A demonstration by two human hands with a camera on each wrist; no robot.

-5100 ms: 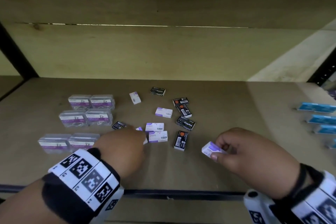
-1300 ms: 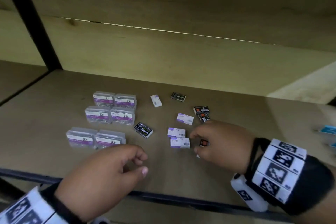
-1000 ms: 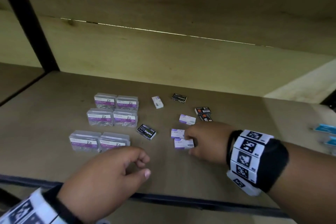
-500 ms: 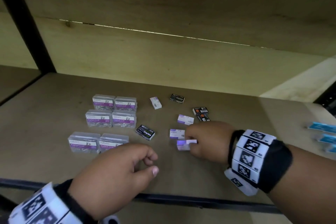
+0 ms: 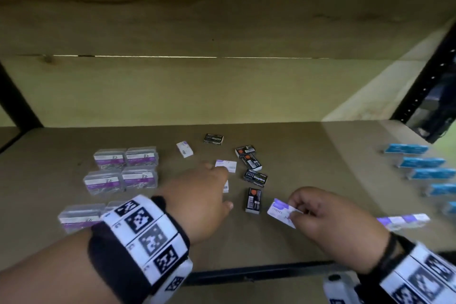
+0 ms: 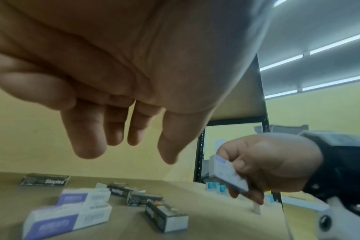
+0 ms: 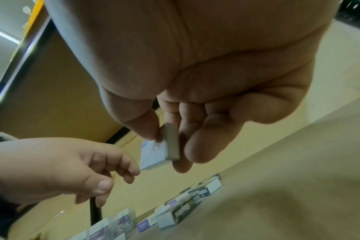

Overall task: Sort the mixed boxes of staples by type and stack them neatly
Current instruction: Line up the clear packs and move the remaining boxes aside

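1. Purple-and-white box (image 5: pixel 281 213) sits pinched between the thumb and fingers of the right hand (image 5: pixel 328 219), lifted clear of the shelf (image 5: pixel 320 155); held by its narrow sides like this, it looks ready to be carried to a pile of its own kind.
2. Beyond the right wrist, further right, a row of purple-and-white boxes (image 5: pixel 402 220) lies end to end, probably the pile this one is meant for.
3. The left hand (image 5: pixel 199 195) holds nothing; its fingers (image 6: pixel 88 138) hang straight and slightly spread above two more purple-and-white boxes (image 6: pixel 68 217), which suggests it is reaching for the next one of that type.
4. One of those boxes (image 5: pixel 225 165) shows just past the left fingertips; the other is mostly hidden under the hand.
5. Between the two hands lie the black boxes (image 5: pixel 254 175), scattered at odd angles and not yet gathered, so sorting of that type seems hardly begun.
6. Left of the left hand stand clear paper-clip cases (image 5: pixel 123 170) in tidy pairs, and far beyond the right hand a column of blue packets (image 5: pixel 422 163); neither belongs to the job.
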